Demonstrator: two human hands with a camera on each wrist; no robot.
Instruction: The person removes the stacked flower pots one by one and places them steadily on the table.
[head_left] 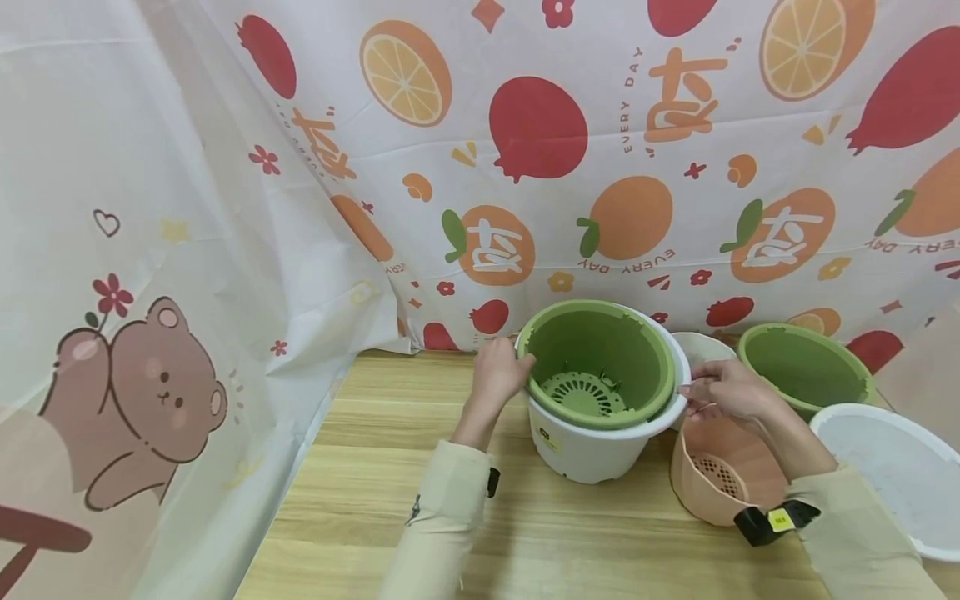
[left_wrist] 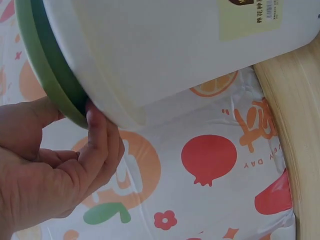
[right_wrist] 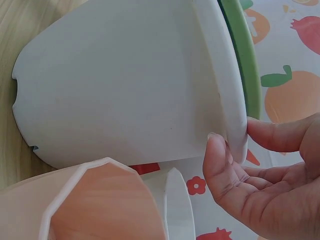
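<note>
A green slotted inner pot (head_left: 600, 367) sits inside a larger white flowerpot (head_left: 592, 454), upright on the table. My left hand (head_left: 501, 371) pinches the green pot's rim on its left side; the left wrist view shows the fingers (left_wrist: 102, 137) tucked between the green rim (left_wrist: 47, 75) and the white one. On the opposite side, my right hand (head_left: 731, 390) holds the white pot's rim (right_wrist: 235, 115) between thumb and fingers. Beneath that hand stands a peach pot (head_left: 731, 467) with a perforated bottom, its far part hidden by the hand.
Behind the peach pot is a smaller white pot (head_left: 705, 346), partly covered. Another green pot (head_left: 810, 367) stands at the back right, with a wide white container (head_left: 892, 467) in front of it. A fruit-printed sheet (head_left: 570, 233) hangs behind the wooden table (head_left: 360, 500).
</note>
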